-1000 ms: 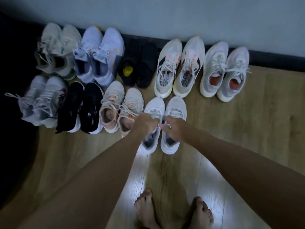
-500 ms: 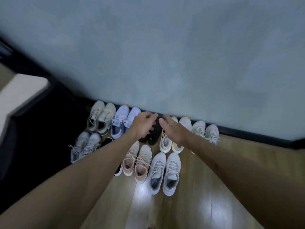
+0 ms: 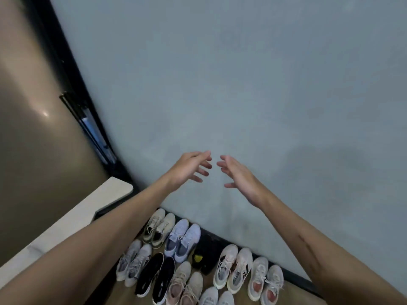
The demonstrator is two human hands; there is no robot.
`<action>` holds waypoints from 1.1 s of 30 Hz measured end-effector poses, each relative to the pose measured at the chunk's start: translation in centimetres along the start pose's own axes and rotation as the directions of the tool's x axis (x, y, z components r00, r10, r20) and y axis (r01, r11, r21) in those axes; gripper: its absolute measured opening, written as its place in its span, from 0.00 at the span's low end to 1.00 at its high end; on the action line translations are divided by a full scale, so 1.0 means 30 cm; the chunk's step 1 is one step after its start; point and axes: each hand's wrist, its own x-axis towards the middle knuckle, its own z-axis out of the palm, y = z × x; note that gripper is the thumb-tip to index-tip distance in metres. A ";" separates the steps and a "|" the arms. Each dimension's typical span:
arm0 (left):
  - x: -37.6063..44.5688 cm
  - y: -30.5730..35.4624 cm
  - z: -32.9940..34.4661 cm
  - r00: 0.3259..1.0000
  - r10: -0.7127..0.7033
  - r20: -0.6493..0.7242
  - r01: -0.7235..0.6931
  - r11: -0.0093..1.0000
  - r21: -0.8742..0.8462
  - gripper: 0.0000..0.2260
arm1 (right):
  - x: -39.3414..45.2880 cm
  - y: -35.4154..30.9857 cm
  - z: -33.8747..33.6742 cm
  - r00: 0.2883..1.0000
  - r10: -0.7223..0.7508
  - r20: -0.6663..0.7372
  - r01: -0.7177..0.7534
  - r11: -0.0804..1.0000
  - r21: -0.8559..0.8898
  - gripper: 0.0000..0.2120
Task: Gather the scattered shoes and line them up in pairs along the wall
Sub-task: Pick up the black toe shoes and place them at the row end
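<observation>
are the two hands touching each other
Apart. The head view shows bare wall between the fingertips of the left hand and right hand.

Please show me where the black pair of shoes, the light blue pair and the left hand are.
black pair of shoes (image 3: 155, 276), head view, on the upper of the left shoe.
light blue pair (image 3: 182, 239), head view, where the two shoes meet.
left hand (image 3: 187, 167), head view, on the back of the hand.

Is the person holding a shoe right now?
No. The left hand and right hand are both raised in front of the wall with loose, empty fingers, while the shoes sit on the floor below.
</observation>
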 end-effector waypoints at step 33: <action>-2.333 -0.180 0.801 -0.285 -0.147 -0.947 0.376 0.892 -0.252 0.10 | -1.627 -0.129 0.871 -0.174 -0.226 0.958 0.772 0.573 0.275 0.18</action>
